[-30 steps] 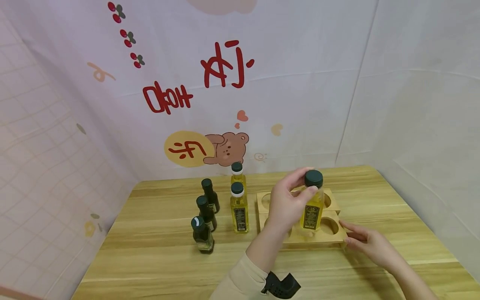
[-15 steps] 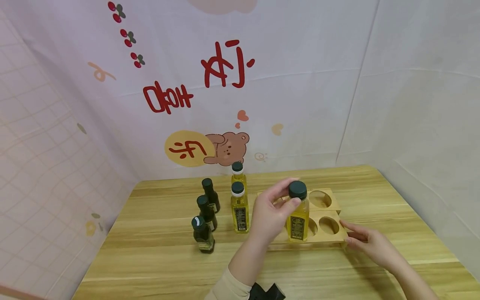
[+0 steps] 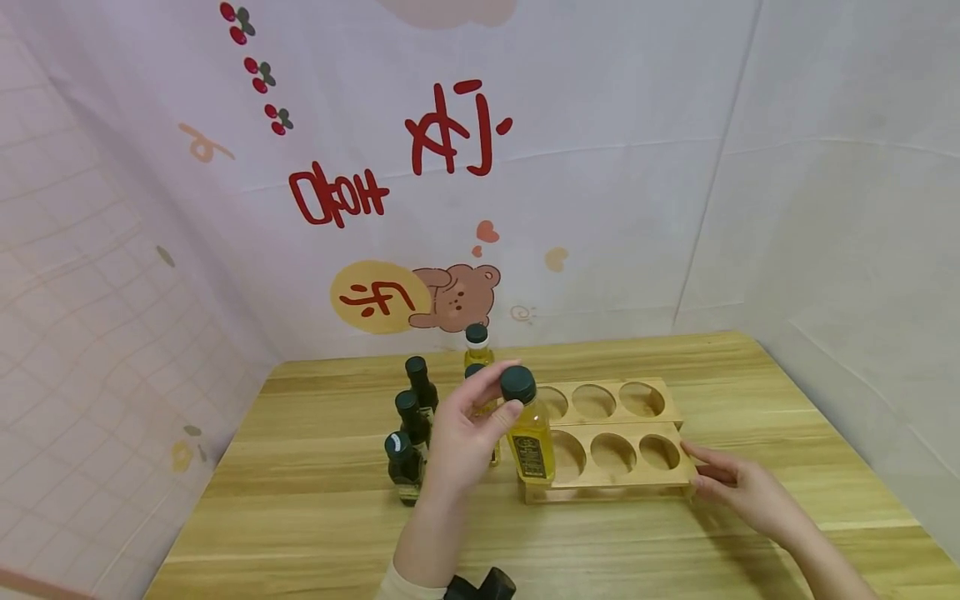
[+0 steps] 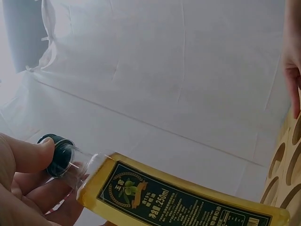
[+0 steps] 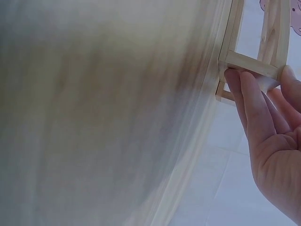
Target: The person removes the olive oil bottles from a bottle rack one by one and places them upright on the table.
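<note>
My left hand [image 3: 459, 433] pinches a bottle of yellow oil [image 3: 531, 446] by its dark green cap, thumb on the near side. The bottle hangs slightly tilted at the left end of a two-tier wooden rack [image 3: 590, 478]. In the left wrist view, the bottle's dark label [image 4: 155, 195] shows olives and "250ml". My right hand [image 3: 746, 492] grips the rack's right end; in the right wrist view, fingers [image 5: 256, 108] and thumb lie on opposite sides of the wood. Several round holes in the rack show nothing standing in them.
Left of the held bottle stand three dark bottles [image 3: 407, 467] in a slanting row. Two yellow oil bottles [image 3: 478, 357] stand behind my left hand, the nearer one mostly hidden. A printed cloth [image 3: 600, 208] hangs behind the wooden table [image 3: 300, 500].
My left hand has carried the oil bottle leftward from over the rack's right part to its left end, uncovering the holes. The right hand keeps its grip on the rack.
</note>
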`<state>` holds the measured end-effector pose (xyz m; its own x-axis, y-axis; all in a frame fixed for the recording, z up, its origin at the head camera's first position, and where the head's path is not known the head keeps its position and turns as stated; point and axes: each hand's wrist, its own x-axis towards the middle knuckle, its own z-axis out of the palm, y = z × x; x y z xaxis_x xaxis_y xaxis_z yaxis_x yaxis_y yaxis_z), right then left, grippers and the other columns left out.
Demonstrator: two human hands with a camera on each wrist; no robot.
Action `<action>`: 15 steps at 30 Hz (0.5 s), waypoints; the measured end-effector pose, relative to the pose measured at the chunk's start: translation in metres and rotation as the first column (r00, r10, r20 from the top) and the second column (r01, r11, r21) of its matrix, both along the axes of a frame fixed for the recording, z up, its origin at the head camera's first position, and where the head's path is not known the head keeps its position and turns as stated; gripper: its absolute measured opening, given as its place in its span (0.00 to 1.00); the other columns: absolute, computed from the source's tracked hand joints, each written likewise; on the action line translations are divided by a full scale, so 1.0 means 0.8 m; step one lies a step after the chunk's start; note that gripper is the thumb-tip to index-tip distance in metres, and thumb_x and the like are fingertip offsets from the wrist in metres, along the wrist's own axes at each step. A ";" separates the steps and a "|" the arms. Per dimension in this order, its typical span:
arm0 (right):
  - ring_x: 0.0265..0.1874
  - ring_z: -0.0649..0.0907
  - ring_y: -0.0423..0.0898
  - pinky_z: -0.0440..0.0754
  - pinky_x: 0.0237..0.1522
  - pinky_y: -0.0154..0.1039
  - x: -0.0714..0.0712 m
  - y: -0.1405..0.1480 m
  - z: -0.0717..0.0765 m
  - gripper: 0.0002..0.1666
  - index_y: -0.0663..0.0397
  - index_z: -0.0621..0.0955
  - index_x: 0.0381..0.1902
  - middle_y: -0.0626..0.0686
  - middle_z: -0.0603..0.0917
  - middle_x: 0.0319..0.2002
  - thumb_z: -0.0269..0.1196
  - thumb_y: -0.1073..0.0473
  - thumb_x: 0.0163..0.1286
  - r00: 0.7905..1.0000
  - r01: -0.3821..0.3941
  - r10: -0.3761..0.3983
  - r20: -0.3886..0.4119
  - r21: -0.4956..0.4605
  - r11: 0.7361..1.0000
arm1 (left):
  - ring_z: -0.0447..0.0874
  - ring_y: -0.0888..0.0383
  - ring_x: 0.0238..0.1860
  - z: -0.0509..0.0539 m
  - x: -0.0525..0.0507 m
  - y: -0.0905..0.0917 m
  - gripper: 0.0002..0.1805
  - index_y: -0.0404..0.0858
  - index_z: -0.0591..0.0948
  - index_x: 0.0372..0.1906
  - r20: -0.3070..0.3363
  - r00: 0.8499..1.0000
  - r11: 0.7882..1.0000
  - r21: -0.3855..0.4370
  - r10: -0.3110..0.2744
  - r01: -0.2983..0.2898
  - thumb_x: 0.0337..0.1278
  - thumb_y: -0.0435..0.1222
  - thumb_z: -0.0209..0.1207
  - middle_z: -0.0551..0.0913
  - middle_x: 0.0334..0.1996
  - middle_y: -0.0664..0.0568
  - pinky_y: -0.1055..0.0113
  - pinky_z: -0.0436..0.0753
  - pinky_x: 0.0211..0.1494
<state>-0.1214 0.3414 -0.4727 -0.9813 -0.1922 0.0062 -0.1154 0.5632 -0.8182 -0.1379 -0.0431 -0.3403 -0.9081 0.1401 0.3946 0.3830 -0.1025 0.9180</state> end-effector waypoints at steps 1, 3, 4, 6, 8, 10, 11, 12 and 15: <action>0.44 0.81 0.29 0.84 0.38 0.34 0.000 0.000 0.000 0.34 0.68 0.69 0.69 0.73 0.76 0.59 0.65 0.59 0.69 1.000 0.001 -0.001 0.000 0.001 1.000 | 0.82 0.53 0.51 0.000 0.000 -0.005 0.22 0.35 0.81 0.59 0.002 1.000 1.000 0.003 0.003 -0.003 0.59 0.25 0.64 0.86 0.49 0.44 0.62 0.83 0.49; 0.44 0.81 0.29 0.84 0.38 0.34 0.000 0.000 0.000 0.34 0.69 0.69 0.69 0.73 0.76 0.59 0.65 0.59 0.69 1.000 0.002 -0.002 -0.001 0.002 1.000 | 0.82 0.52 0.52 -0.002 0.002 -0.014 0.22 0.35 0.80 0.60 0.006 1.000 1.000 0.005 0.010 -0.010 0.59 0.24 0.63 0.86 0.50 0.45 0.63 0.83 0.49; 0.44 0.81 0.30 0.84 0.38 0.34 0.000 0.000 0.000 0.35 0.69 0.69 0.69 0.73 0.76 0.59 0.65 0.59 0.69 1.000 0.004 -0.004 0.000 0.002 1.000 | 0.82 0.53 0.52 -0.002 0.003 -0.018 0.22 0.35 0.80 0.60 0.013 1.000 1.000 0.008 0.015 -0.015 0.59 0.24 0.63 0.85 0.51 0.45 0.63 0.83 0.49; 0.45 0.82 0.30 0.84 0.39 0.33 0.000 0.000 0.000 0.35 0.69 0.69 0.68 0.72 0.77 0.58 0.66 0.59 0.69 1.000 0.009 -0.009 -0.004 0.009 1.000 | 0.82 0.53 0.52 -0.004 0.005 -0.025 0.23 0.35 0.80 0.60 0.020 0.999 0.999 0.018 0.026 -0.027 0.58 0.23 0.63 0.85 0.52 0.46 0.62 0.83 0.49; 0.45 0.81 0.29 0.84 0.39 0.33 0.000 0.000 0.000 0.35 0.68 0.70 0.68 0.72 0.76 0.59 0.66 0.59 0.69 1.000 0.010 -0.010 -0.002 0.015 1.000 | 0.83 0.52 0.52 -0.006 0.007 -0.032 0.23 0.34 0.80 0.60 0.022 0.999 0.999 0.021 0.037 -0.037 0.58 0.22 0.63 0.84 0.53 0.45 0.61 0.83 0.50; 0.45 0.80 0.28 0.84 0.39 0.34 0.000 0.000 0.000 0.34 0.67 0.70 0.68 0.72 0.75 0.60 0.66 0.58 0.69 1.000 0.011 -0.011 -0.003 0.024 1.000 | 0.83 0.53 0.52 -0.008 0.009 -0.037 0.23 0.34 0.81 0.59 0.021 0.999 0.999 0.022 0.047 -0.047 0.57 0.21 0.63 0.84 0.54 0.44 0.61 0.83 0.51; 0.45 0.79 0.27 0.84 0.39 0.34 0.000 0.001 0.000 0.34 0.67 0.70 0.68 0.72 0.75 0.61 0.66 0.58 0.69 1.000 0.010 -0.010 -0.001 0.028 1.000 | 0.83 0.53 0.52 -0.010 0.009 -0.039 0.23 0.34 0.81 0.59 0.022 0.999 0.998 0.023 0.050 -0.050 0.57 0.21 0.62 0.83 0.54 0.44 0.61 0.83 0.51; 0.45 0.79 0.26 0.84 0.39 0.35 0.000 0.001 0.001 0.34 0.67 0.70 0.68 0.72 0.74 0.61 0.65 0.58 0.69 1.000 0.008 -0.008 0.003 0.027 1.000 | 0.83 0.53 0.52 -0.011 0.010 -0.041 0.23 0.34 0.81 0.59 0.019 0.999 0.999 0.021 0.049 -0.050 0.57 0.21 0.62 0.83 0.54 0.43 0.61 0.83 0.52; 0.46 0.77 0.23 0.85 0.40 0.36 0.000 0.001 0.001 0.34 0.67 0.70 0.69 0.73 0.73 0.62 0.65 0.58 0.69 1.000 0.003 -0.003 0.011 0.028 1.000 | 0.83 0.53 0.52 -0.017 0.010 -0.047 0.23 0.32 0.80 0.59 0.018 0.999 0.999 0.008 0.049 -0.049 0.57 0.21 0.62 0.83 0.55 0.41 0.62 0.83 0.52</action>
<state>-0.1218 0.3422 -0.4719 -0.9819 -0.1891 -0.0103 -0.1046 0.5863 -0.8033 -0.1301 -0.0804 -0.3537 -0.9205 0.0922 0.3796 0.3717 -0.0922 0.9238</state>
